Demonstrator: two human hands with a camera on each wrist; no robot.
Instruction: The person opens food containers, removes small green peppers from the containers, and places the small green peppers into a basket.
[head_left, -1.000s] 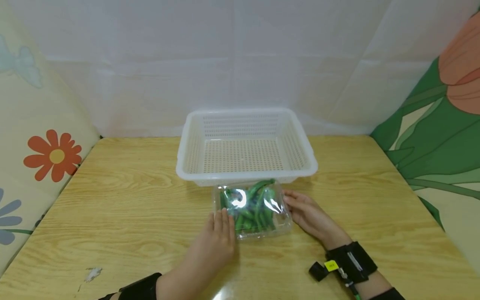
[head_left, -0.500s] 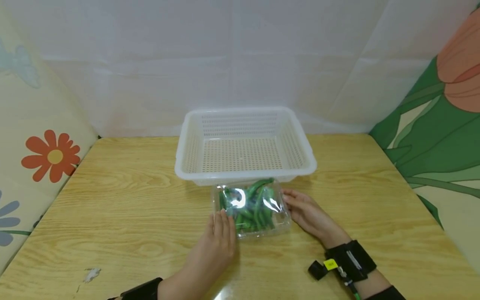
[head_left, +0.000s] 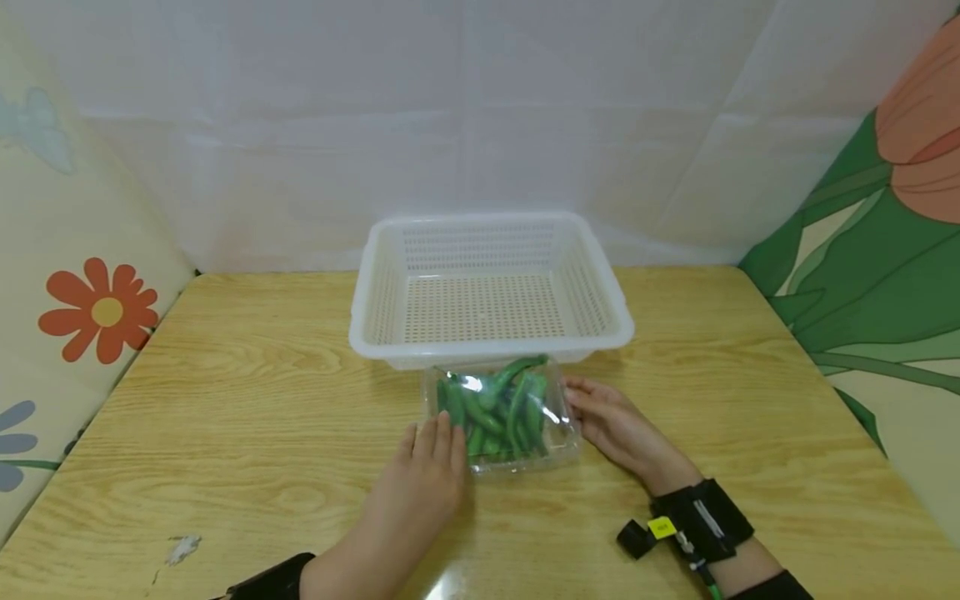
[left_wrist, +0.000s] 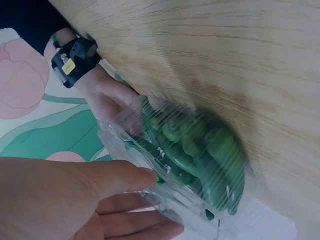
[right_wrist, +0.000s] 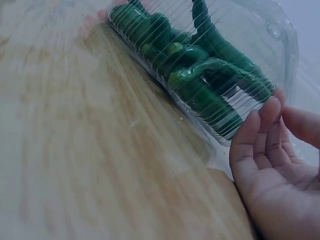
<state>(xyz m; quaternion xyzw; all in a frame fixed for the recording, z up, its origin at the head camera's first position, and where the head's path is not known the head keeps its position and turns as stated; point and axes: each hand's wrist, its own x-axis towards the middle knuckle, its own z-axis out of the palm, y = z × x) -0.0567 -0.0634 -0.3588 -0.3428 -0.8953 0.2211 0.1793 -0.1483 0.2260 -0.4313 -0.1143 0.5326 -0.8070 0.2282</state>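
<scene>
A clear plastic box [head_left: 562, 446] of long green peppers [head_left: 498, 408] lies on the table, close against the front of a white basket. My left hand [head_left: 423, 467] is at the box's left side in the head view, its fingers nearly straight. In the left wrist view, the left thumb [left_wrist: 135, 177] touches the box edge and the other fingers stretch along it. My right hand [head_left: 615, 425] pinches the box's right edge. The right wrist view shows its curled fingertips [right_wrist: 252, 122] and thumb at the ribbed plastic wall, with peppers visible through it.
The white slotted basket [head_left: 491, 346] stands at the back middle of the wood-patterned table [head_left: 247, 400]. A white sheet [head_left: 300, 167] hangs behind it. Flower-printed panels border both sides. A worn patch [head_left: 183, 548] marks the table's front left.
The bright glare on the box's top has shrunk, and more peppers show through. My left hand has shifted slightly left. The right hand and the basket stay in place.
</scene>
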